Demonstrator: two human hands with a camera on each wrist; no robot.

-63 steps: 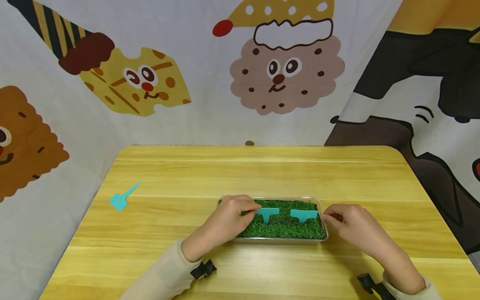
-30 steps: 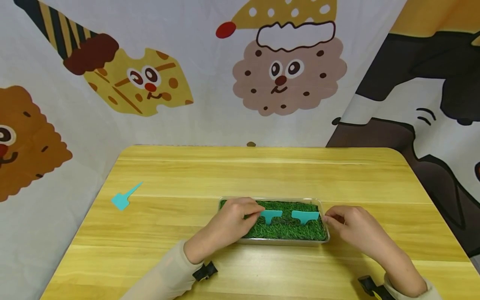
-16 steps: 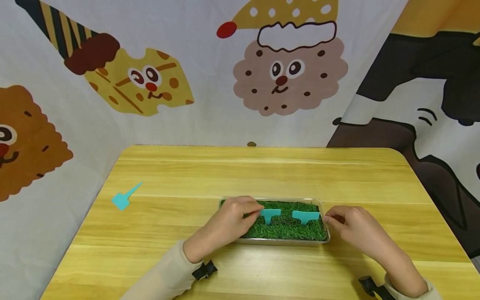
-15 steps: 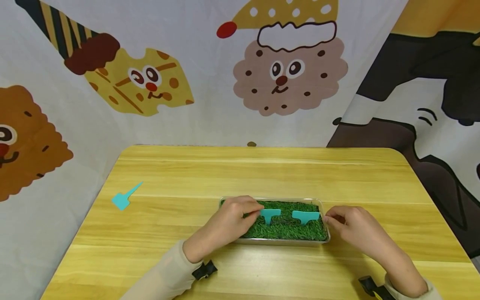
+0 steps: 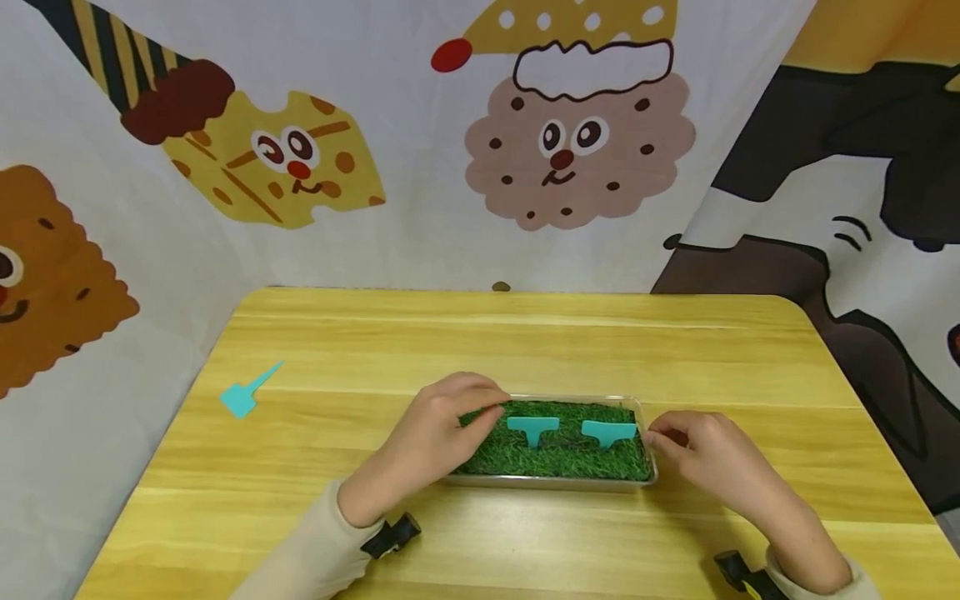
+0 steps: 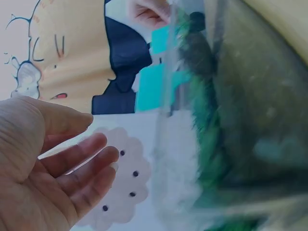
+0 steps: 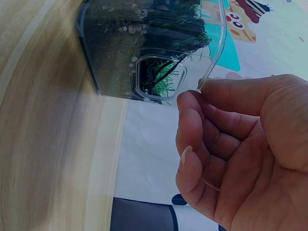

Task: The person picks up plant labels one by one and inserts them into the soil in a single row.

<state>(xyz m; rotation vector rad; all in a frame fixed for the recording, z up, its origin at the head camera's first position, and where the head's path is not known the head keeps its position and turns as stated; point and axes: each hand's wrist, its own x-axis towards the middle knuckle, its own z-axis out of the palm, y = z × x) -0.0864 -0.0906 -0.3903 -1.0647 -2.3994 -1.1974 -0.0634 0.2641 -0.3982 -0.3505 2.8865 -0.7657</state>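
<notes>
A clear plastic box (image 5: 551,482) of green grass (image 5: 577,464) stands on the table. Two turquoise T-shaped plant labels, a left one (image 5: 533,427) and a right one (image 5: 608,431), stand upright in the grass. My left hand (image 5: 423,435) hovers over the box's left end, apart from the left label. In the left wrist view its fingers are relaxed, with nothing between them. At the other end, my right hand (image 5: 708,454) pinches the box's rim between thumb and index finger, as the right wrist view shows.
Another turquoise plant label (image 5: 240,401) lies flat on the wooden table (image 5: 360,342), far to the left. Behind the table hangs a white cloth (image 5: 420,242) printed with cartoon figures. A dark wrist camera (image 5: 390,536) sits on each wrist.
My left hand has let go of the left plant label and moved away to the left. That label stays upright in the grass. My right hand keeps its place on the rim.
</notes>
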